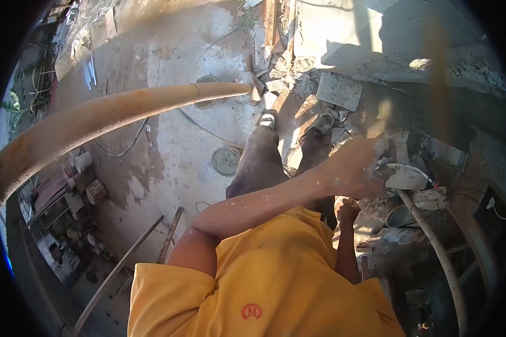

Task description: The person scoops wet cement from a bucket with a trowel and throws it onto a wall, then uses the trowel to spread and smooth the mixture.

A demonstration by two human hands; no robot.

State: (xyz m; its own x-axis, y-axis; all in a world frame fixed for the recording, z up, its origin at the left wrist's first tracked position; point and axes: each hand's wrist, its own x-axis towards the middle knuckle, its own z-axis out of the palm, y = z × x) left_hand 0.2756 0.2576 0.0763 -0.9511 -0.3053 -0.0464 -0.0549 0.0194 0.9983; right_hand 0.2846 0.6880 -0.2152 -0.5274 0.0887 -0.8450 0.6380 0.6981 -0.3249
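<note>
Grey concrete floor [171,174], blotched with pale stains, stretches out below, and along its right-hand edge runs a strip of rubble [278,84] — chips, broken pieces and a flat grey slab [339,91]. Two round covers [226,161] sit in the concrete inward of that edge. Nearer the camera, a thick tan pole [112,115] curves in from the left, and a thinner pole [436,247] rises on the right.

The person, in a yellow shirt [287,264], has shoes [267,119] by the rubble. From the left sleeve a forearm flecked with pale spots crosses the body to the left grip [357,168]. Its fingers are curled, their ends greyish and blurred; whether anything is held there cannot be told.

Just beside those fingers in the view, beyond the floor's right-hand edge, is a pale arc [413,167] — thin, whitish, bending downward to a small red spot. Under it shows a dull grey patch [407,180]. Lower still is a round, dark container [402,217] with a lighter rim. The right grip [348,210] is small and shadowed, apparently curled; its contents cannot be made out.
</note>
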